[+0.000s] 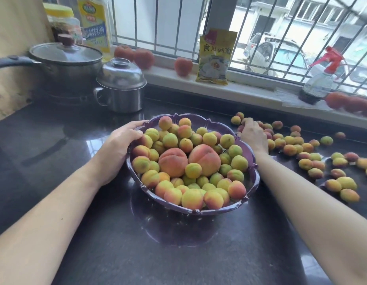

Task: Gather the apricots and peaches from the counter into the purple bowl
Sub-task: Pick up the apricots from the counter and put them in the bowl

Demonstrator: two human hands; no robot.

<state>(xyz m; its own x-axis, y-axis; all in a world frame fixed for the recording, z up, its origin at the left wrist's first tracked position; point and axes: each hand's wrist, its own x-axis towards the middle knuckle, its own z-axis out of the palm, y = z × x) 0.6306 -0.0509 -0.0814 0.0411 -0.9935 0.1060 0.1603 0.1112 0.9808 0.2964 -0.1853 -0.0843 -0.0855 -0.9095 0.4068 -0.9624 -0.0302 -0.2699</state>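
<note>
Dark polished stone counter [92,233], glossy, reflecting window light. Purple bowl [230,208] stands at centre, heaped with fruit. Loose apricots [306,163] scattered to the right of the bowl, some touching in clusters, running toward the right edge of view. Small steel lidded pot [121,87] behind the bowl, to the left. Larger saucepan [67,64] with glass lid far left, apparently on a burner; base unclear.

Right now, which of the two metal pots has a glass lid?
The larger pot at the back left, with the long handle; the small pot wears a steel dome lid.
</note>
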